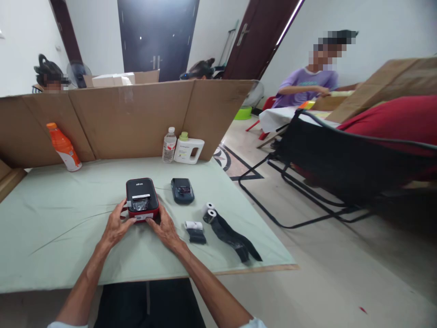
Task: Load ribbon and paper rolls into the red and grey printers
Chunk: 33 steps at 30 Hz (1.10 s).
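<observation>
A boxy portable printer (141,198), black on top with red sides, sits on the pale green cloth in front of me. A label strip and a piece of clear plastic lie on its top. My left hand (116,226) grips its left near corner, thumb along the front. On the other side, my right hand (167,229) holds the right near corner the same way. A smaller dark handheld printer (182,191) lies to the right, apart from my hands. Nearer me are a small white paper roll (193,225) with a dark wrap and two more rolls (209,212) with long black strips trailing.
A cardboard wall (133,120) closes the table's far side. Before it stand an orange bottle (64,148), a clear water bottle (169,146) and a white jug (189,149). A black folding chair (327,168) is at the right; a person in purple sits beyond.
</observation>
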Each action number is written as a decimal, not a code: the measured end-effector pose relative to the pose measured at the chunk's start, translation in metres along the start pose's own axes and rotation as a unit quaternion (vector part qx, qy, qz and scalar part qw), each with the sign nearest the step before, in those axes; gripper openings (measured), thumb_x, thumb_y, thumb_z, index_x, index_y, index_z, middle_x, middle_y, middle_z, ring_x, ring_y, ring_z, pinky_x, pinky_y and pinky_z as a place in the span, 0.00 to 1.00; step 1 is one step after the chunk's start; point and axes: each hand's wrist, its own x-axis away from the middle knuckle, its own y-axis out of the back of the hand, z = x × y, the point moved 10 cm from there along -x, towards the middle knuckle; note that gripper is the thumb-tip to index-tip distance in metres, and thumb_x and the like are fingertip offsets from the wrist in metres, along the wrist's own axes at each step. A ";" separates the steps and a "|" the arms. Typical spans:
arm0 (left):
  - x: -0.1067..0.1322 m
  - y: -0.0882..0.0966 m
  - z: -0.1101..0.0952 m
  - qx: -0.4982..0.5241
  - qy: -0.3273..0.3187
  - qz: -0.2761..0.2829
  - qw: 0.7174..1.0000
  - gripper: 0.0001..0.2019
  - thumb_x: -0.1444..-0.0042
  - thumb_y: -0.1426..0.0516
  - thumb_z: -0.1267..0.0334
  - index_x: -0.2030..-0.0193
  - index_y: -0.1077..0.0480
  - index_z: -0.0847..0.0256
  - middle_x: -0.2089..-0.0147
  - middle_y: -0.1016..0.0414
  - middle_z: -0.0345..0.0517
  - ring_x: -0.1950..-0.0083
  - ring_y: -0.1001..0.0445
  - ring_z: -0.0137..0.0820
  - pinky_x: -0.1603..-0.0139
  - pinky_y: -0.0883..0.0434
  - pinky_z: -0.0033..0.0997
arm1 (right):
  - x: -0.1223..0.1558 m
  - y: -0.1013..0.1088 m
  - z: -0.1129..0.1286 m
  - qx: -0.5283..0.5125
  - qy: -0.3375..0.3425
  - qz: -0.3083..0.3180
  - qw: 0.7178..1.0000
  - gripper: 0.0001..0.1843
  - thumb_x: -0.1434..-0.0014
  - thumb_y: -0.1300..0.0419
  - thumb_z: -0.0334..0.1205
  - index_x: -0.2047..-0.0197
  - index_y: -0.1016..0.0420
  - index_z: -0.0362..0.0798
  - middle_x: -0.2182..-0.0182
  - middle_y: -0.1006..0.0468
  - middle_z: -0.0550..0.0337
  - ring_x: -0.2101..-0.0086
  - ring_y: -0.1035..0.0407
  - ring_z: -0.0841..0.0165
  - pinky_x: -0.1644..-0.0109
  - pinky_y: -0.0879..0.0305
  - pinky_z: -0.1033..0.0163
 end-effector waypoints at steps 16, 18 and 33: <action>0.008 0.015 -0.043 -0.199 -0.224 -0.068 0.952 0.21 0.35 0.38 0.55 0.36 0.27 0.54 0.38 0.21 0.54 0.39 0.20 0.44 0.37 0.21 0.48 | 0.000 0.001 0.001 0.022 0.027 -0.013 0.999 0.40 0.33 0.36 0.54 0.25 0.42 0.48 0.33 0.30 0.42 0.35 0.33 0.49 0.31 0.35 0.42; 0.007 0.014 -0.043 -0.206 -0.224 -0.070 0.950 0.20 0.35 0.38 0.55 0.37 0.27 0.54 0.39 0.21 0.54 0.40 0.20 0.44 0.38 0.21 0.47 | 0.000 0.001 0.000 0.024 0.025 -0.012 0.999 0.40 0.33 0.36 0.53 0.25 0.42 0.48 0.33 0.30 0.42 0.35 0.33 0.49 0.31 0.35 0.42; -0.017 0.024 -0.059 -0.185 -0.181 0.000 0.966 0.16 0.38 0.37 0.56 0.46 0.27 0.56 0.35 0.29 0.57 0.34 0.27 0.47 0.37 0.24 0.51 | -0.002 0.002 0.018 0.027 0.042 -0.009 0.999 0.39 0.32 0.38 0.54 0.25 0.42 0.50 0.35 0.28 0.44 0.36 0.32 0.49 0.32 0.34 0.43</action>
